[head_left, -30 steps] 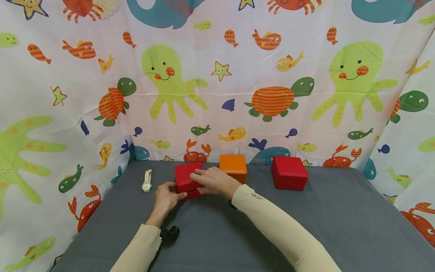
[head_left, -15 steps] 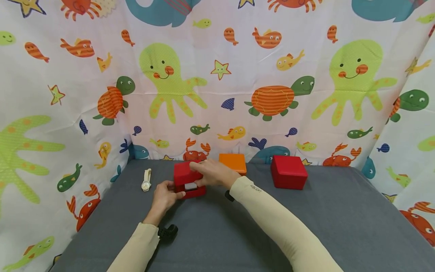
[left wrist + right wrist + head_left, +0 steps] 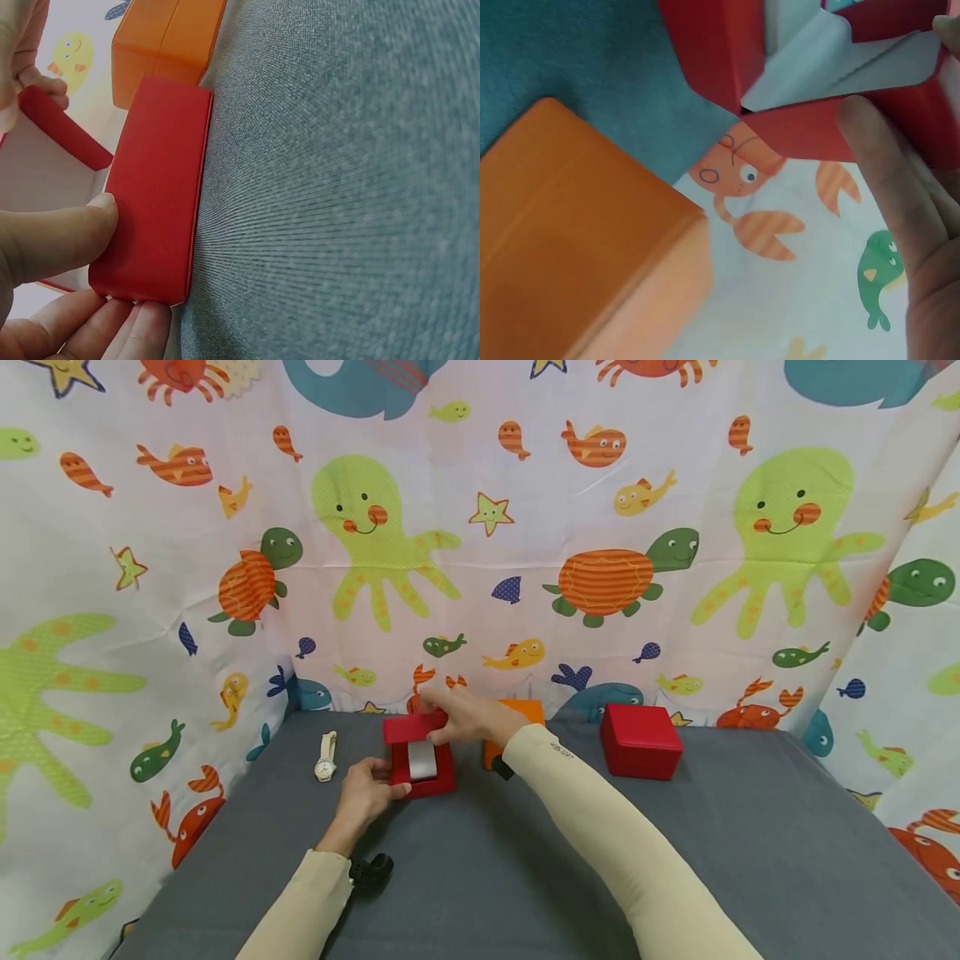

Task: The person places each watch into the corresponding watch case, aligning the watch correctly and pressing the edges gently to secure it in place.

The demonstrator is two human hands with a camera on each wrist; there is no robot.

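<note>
A red hinged box (image 3: 435, 788) sits on the grey cloth with its lid (image 3: 408, 728) raised, and a white cushion (image 3: 422, 760) shows inside. My left hand (image 3: 364, 797) grips the base at its left front corner; in the left wrist view the thumb (image 3: 82, 232) lies on the red front wall and the fingers curl along its side. With thumb and fingers, my right hand (image 3: 472, 717) holds the lid by its right edge. The right wrist view shows fingers (image 3: 881, 157) against the red lid. Left of the box lies a wristwatch (image 3: 326, 758) with a pale strap.
An orange box (image 3: 528, 712) stands right of the opened one, partly behind the right hand. Farther right is another red box (image 3: 641, 743), closed. A white curtain (image 3: 480, 552) printed with sea animals hangs behind the grey-covered table (image 3: 675, 860).
The right hand has lifted the red box's lid up and back, so the white cushion inside has come into view. My left hand has stayed at the base.
</note>
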